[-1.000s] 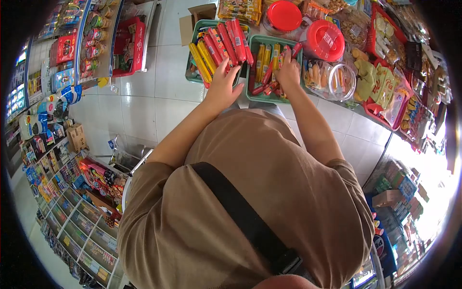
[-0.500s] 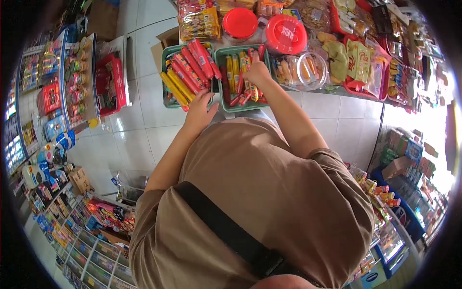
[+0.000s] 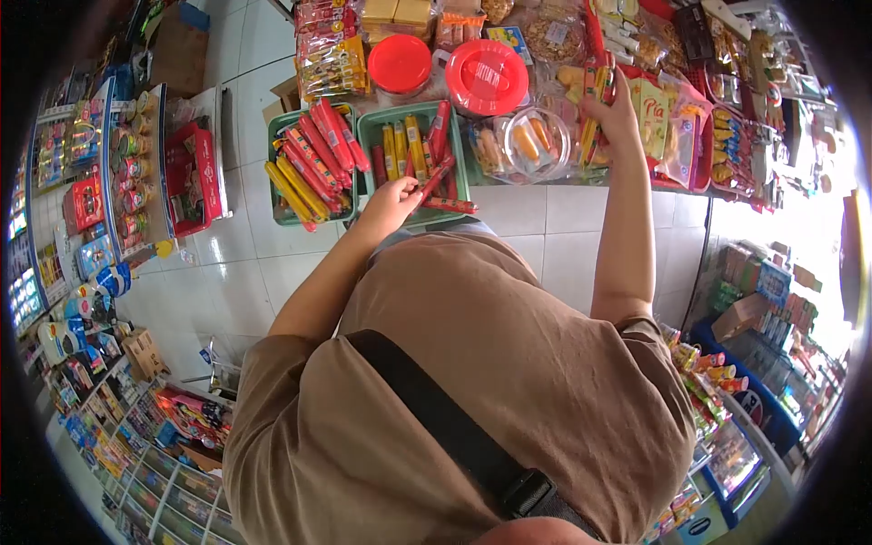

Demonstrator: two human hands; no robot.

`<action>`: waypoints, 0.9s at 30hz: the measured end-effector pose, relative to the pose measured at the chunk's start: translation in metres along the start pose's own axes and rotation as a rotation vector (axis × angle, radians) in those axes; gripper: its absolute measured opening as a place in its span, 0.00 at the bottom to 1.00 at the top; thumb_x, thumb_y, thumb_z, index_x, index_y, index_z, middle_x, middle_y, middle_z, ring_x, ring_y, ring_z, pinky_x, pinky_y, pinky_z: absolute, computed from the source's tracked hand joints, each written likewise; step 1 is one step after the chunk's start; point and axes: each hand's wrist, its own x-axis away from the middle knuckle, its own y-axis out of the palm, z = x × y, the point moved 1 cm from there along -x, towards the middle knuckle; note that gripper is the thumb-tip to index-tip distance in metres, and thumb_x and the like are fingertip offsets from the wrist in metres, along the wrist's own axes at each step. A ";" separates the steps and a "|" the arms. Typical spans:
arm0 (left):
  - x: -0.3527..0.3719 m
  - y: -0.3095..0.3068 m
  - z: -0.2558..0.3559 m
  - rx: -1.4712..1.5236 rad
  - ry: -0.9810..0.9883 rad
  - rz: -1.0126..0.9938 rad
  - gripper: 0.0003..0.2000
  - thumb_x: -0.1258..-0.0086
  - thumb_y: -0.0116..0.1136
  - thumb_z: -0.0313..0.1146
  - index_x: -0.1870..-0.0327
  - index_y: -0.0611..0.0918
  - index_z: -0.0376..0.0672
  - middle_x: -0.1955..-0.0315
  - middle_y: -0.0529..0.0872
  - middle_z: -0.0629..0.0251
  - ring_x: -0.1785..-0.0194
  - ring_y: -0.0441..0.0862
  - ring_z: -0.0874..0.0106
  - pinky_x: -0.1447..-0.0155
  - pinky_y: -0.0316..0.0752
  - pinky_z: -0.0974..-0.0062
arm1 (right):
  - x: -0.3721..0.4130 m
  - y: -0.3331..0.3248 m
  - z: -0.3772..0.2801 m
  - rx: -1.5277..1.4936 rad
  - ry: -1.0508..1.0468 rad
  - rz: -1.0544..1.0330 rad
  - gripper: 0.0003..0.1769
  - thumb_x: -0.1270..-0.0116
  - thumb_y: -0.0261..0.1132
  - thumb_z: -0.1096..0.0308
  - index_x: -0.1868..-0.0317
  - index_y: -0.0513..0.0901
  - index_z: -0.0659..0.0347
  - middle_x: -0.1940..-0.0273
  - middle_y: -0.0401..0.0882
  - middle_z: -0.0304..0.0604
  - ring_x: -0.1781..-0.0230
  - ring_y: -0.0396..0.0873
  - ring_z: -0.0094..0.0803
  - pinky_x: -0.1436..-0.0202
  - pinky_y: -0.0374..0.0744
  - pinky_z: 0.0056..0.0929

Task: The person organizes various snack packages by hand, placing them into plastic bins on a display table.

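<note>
- White glossy floor tiles [image 3: 495,211] lie below a display of packaged snacks; shelves [image 3: 150,154] and a red crate [image 3: 207,173] stand to the left.
- The left basket [image 3: 275,211] and right basket [image 3: 465,168], green with rounded corners, sit side by side, both holding slim red and yellow sticks [image 3: 330,136] in shiny wrappers.
- Right hand [image 3: 616,113]: raised over the snacks, well apart from the left, fingers closed around a few wrapped sticks [image 3: 591,134].
- Left hand [image 3: 391,207]: at the right basket's near side, fingers bent against a red stick [image 3: 438,173]; whether they grip it, I cannot tell.
- Two jars with round, smooth red lids [image 3: 400,64] stand behind a clear plastic tub [image 3: 556,143].
- Brown cloth shirt [image 3: 472,318], creased, under a black strap [image 3: 427,400].
</note>
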 end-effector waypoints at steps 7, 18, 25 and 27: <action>0.010 0.015 0.012 0.108 -0.060 0.081 0.16 0.32 0.57 0.32 0.47 0.74 0.32 0.57 0.82 0.56 0.54 0.82 0.70 0.50 0.76 0.74 | -0.146 0.042 0.072 0.098 -0.017 -0.024 0.48 0.55 0.73 0.64 0.34 0.59 0.63 0.53 0.79 0.48 0.56 0.80 0.38 0.52 0.78 0.33; 0.087 0.022 -0.018 0.100 -0.369 0.342 0.20 0.34 0.59 0.37 0.46 0.76 0.34 0.53 0.81 0.51 0.53 0.82 0.63 0.48 0.76 0.69 | -0.227 0.166 0.153 0.892 -0.109 -0.260 0.45 0.46 0.69 0.51 0.31 0.58 0.51 0.33 0.57 0.61 0.43 0.73 0.56 0.43 0.76 0.43; 0.062 0.021 -0.001 0.091 -0.297 0.343 0.19 0.35 0.58 0.37 0.48 0.77 0.34 0.55 0.82 0.51 0.56 0.83 0.63 0.52 0.76 0.69 | -0.196 0.142 0.126 0.848 -0.099 -0.399 0.29 0.39 0.58 0.56 0.35 0.69 0.45 0.35 0.62 0.60 0.41 0.70 0.56 0.40 0.72 0.44; 0.053 0.018 0.004 0.083 -0.298 0.311 0.18 0.35 0.59 0.37 0.49 0.77 0.34 0.56 0.83 0.51 0.58 0.83 0.62 0.54 0.77 0.70 | -0.187 0.129 0.127 0.710 -0.133 -0.447 0.25 0.38 0.58 0.55 0.41 0.75 0.51 0.43 0.72 0.57 0.44 0.74 0.53 0.43 0.73 0.43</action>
